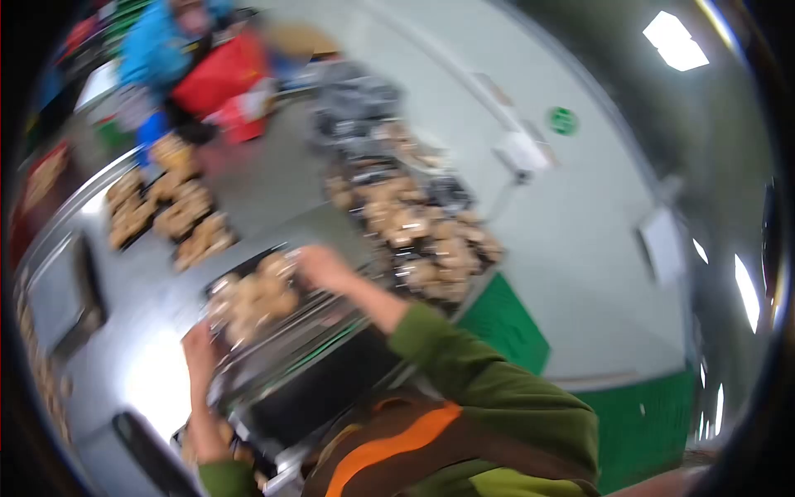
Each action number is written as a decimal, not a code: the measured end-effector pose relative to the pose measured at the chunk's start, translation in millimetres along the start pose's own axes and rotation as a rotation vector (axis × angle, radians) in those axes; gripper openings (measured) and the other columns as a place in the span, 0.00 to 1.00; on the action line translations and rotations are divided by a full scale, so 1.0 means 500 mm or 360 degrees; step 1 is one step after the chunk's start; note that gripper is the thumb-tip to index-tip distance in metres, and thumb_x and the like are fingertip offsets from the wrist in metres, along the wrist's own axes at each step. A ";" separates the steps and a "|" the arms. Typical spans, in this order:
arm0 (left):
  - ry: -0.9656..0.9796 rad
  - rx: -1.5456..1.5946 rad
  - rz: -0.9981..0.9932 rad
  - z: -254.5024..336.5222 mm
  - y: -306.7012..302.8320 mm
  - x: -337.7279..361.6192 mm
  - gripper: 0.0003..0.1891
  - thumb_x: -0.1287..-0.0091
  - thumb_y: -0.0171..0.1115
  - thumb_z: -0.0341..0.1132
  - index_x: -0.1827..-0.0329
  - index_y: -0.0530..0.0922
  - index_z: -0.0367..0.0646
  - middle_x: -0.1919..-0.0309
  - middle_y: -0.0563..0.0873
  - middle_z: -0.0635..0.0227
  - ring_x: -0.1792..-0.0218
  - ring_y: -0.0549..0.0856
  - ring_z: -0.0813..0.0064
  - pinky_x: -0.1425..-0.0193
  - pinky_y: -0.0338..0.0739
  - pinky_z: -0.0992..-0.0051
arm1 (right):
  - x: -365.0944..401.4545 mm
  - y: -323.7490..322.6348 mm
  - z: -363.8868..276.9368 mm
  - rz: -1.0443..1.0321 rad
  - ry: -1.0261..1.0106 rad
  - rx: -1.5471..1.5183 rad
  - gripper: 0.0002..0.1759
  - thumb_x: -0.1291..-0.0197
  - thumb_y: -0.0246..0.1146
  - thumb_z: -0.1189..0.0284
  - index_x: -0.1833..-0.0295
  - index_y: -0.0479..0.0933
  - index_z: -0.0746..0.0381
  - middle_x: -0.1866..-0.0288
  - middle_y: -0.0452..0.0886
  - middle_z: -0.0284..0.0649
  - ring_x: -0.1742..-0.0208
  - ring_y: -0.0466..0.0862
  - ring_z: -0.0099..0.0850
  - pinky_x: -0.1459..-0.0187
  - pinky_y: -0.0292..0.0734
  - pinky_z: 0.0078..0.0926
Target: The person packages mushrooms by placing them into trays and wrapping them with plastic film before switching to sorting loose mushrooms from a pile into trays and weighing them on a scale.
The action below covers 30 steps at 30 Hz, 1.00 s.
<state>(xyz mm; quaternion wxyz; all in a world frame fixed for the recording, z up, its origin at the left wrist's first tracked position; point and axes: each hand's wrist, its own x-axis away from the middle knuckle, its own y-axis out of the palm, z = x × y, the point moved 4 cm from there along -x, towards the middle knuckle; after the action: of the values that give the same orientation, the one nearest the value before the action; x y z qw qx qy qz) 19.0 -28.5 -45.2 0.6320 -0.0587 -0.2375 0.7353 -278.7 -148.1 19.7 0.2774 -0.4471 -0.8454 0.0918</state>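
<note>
Several filled trays [166, 211] lie on the table [265, 186]; left hand [199, 352] and right hand [321, 269] flank another pastry tray [244, 267], their grip too blurred to tell

A pale grey wall [580, 248] is edged below by a green painted band [646, 414]; a bright rectangular ceiling light [675, 41] is seen overhead.

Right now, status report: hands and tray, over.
Grip: left hand, right hand hold tray ends. Carries baked pieces, steel table below. More filled trays beyond.
</note>
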 end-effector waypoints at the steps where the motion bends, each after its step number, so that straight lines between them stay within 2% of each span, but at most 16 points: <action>1: 0.0597 -0.0686 0.0303 -0.068 0.037 -0.022 0.21 0.28 0.46 0.45 0.60 0.80 0.33 0.71 0.84 0.58 0.75 0.81 0.71 0.67 0.75 0.72 | -0.007 0.085 -0.004 -0.0167 -0.0093 -0.0081 0.15 0.30 0.46 0.65 0.58 0.75 0.64 0.65 0.81 0.45 0.73 0.81 0.27 0.73 0.81 0.26; 2: 0.0591 -0.0791 0.0387 -0.171 -0.027 -0.033 0.21 0.28 0.46 0.45 0.60 0.80 0.33 0.71 0.84 0.58 0.75 0.81 0.71 0.67 0.75 0.72 | -0.012 0.097 -0.004 0.0211 -0.0267 0.0041 0.14 0.31 0.46 0.68 0.55 0.75 0.64 0.62 0.82 0.47 0.64 0.82 0.35 0.63 0.79 0.36; 3: 0.0640 -0.0659 0.0421 -0.112 0.007 -0.052 0.21 0.28 0.46 0.44 0.61 0.79 0.33 0.70 0.84 0.58 0.73 0.81 0.69 0.64 0.75 0.70 | 0.034 0.027 0.031 0.0733 -0.0310 0.0233 0.14 0.31 0.46 0.71 0.53 0.76 0.65 0.58 0.83 0.49 0.55 0.83 0.43 0.54 0.77 0.45; 5: 0.0680 -0.0194 0.0141 0.038 0.239 0.022 0.20 0.28 0.45 0.43 0.63 0.78 0.34 0.70 0.84 0.57 0.67 0.81 0.64 0.58 0.75 0.68 | 0.303 -0.091 0.094 0.1074 0.0186 0.0571 0.14 0.31 0.45 0.71 0.55 0.75 0.65 0.60 0.82 0.47 0.57 0.83 0.43 0.54 0.76 0.46; 7: 0.0431 -0.0139 0.0488 0.063 0.030 0.078 0.19 0.27 0.44 0.42 0.65 0.77 0.35 0.69 0.83 0.55 0.62 0.81 0.60 0.52 0.74 0.65 | 0.169 0.021 -0.053 0.0958 0.0207 0.0873 0.13 0.30 0.45 0.70 0.61 0.73 0.65 0.64 0.81 0.44 0.59 0.82 0.41 0.55 0.75 0.47; 9: -0.0010 -0.0166 0.0393 0.141 0.005 0.154 0.19 0.27 0.45 0.41 0.63 0.77 0.32 0.64 0.84 0.55 0.59 0.81 0.60 0.49 0.73 0.66 | 0.112 0.089 -0.081 0.0875 -0.0328 0.0769 0.13 0.30 0.45 0.69 0.61 0.73 0.64 0.66 0.81 0.44 0.62 0.81 0.38 0.59 0.75 0.42; 10: 0.0092 0.0090 0.0425 0.128 0.034 0.194 0.19 0.27 0.46 0.40 0.64 0.76 0.30 0.61 0.85 0.54 0.59 0.81 0.61 0.49 0.73 0.66 | 0.199 0.073 -0.017 0.0960 -0.0517 0.0805 0.13 0.30 0.46 0.68 0.62 0.73 0.63 0.67 0.80 0.44 0.65 0.80 0.34 0.62 0.75 0.38; 11: 0.0485 -0.0519 0.0269 0.051 0.026 0.194 0.17 0.26 0.46 0.39 0.56 0.77 0.32 0.58 0.84 0.52 0.58 0.82 0.63 0.48 0.73 0.66 | 0.272 0.072 0.017 0.1070 -0.0661 0.0914 0.13 0.30 0.46 0.68 0.63 0.73 0.62 0.69 0.80 0.44 0.68 0.80 0.31 0.65 0.75 0.33; 12: 0.0546 -0.0355 -0.0010 0.042 0.148 0.227 0.17 0.26 0.46 0.39 0.56 0.77 0.32 0.58 0.84 0.52 0.58 0.82 0.63 0.48 0.73 0.66 | 0.322 0.067 0.015 0.0645 -0.0063 0.0677 0.19 0.28 0.43 0.63 0.66 0.73 0.64 0.71 0.80 0.44 0.67 0.80 0.35 0.63 0.77 0.36; 13: 0.0869 -0.0561 0.0001 0.056 0.265 0.299 0.16 0.26 0.46 0.38 0.56 0.77 0.33 0.61 0.84 0.53 0.61 0.81 0.63 0.51 0.75 0.68 | 0.466 0.006 0.082 0.0692 0.0178 0.0782 0.19 0.28 0.43 0.63 0.66 0.73 0.64 0.71 0.80 0.44 0.67 0.80 0.35 0.63 0.77 0.36; 15: 0.1348 -0.1660 0.0425 0.004 0.092 0.293 0.14 0.25 0.45 0.37 0.56 0.76 0.35 0.67 0.84 0.55 0.67 0.81 0.64 0.59 0.78 0.70 | 0.326 0.097 0.112 0.0629 -0.0458 -0.0494 0.18 0.31 0.51 0.63 0.67 0.75 0.66 0.73 0.80 0.49 0.70 0.80 0.40 0.67 0.73 0.36; 17: 0.0112 -0.0408 0.0241 0.024 0.068 0.301 0.15 0.25 0.47 0.39 0.60 0.75 0.33 0.72 0.82 0.56 0.71 0.76 0.66 0.62 0.74 0.68 | 0.264 0.132 0.100 0.0780 -0.0353 -0.0133 0.18 0.31 0.52 0.63 0.67 0.75 0.66 0.74 0.79 0.49 0.71 0.80 0.40 0.68 0.73 0.36; 19: -0.0003 0.0011 0.0246 0.041 0.099 0.298 0.17 0.26 0.49 0.40 0.63 0.72 0.32 0.76 0.77 0.55 0.73 0.73 0.68 0.65 0.72 0.67 | 0.326 0.108 0.138 0.1067 -0.0028 0.0198 0.18 0.33 0.55 0.62 0.69 0.76 0.65 0.76 0.77 0.53 0.74 0.80 0.43 0.71 0.73 0.37; 21: 0.0096 -0.0153 0.0492 0.049 0.145 0.343 0.16 0.26 0.49 0.40 0.65 0.71 0.33 0.78 0.75 0.59 0.74 0.72 0.71 0.67 0.71 0.69 | 0.347 0.145 0.185 0.1134 0.0096 0.0001 0.19 0.34 0.55 0.60 0.70 0.75 0.65 0.77 0.79 0.50 0.71 0.81 0.50 0.69 0.74 0.41; 26: 0.0097 -0.0171 0.0223 0.016 0.173 0.357 0.19 0.26 0.50 0.39 0.72 0.68 0.32 0.81 0.70 0.59 0.77 0.65 0.71 0.71 0.67 0.70 | 0.449 0.163 0.243 0.1303 0.0033 0.0214 0.16 0.36 0.58 0.64 0.72 0.71 0.65 0.77 0.76 0.54 0.72 0.78 0.54 0.72 0.70 0.46; 30: 0.0515 -0.0533 0.0054 0.052 0.204 0.365 0.16 0.30 0.56 0.36 0.73 0.73 0.32 0.79 0.76 0.50 0.79 0.72 0.52 0.74 0.69 0.63 | 0.599 0.146 0.335 0.1512 0.0046 0.0372 0.15 0.37 0.60 0.66 0.72 0.71 0.65 0.78 0.75 0.53 0.74 0.77 0.55 0.74 0.70 0.45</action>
<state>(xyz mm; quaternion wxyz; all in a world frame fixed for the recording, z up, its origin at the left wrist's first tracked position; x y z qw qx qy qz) -118.4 130.2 -26.5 0.6310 -0.2837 -0.2507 0.6771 -453.5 151.8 -32.9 0.2650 -0.7504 -0.5281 0.2964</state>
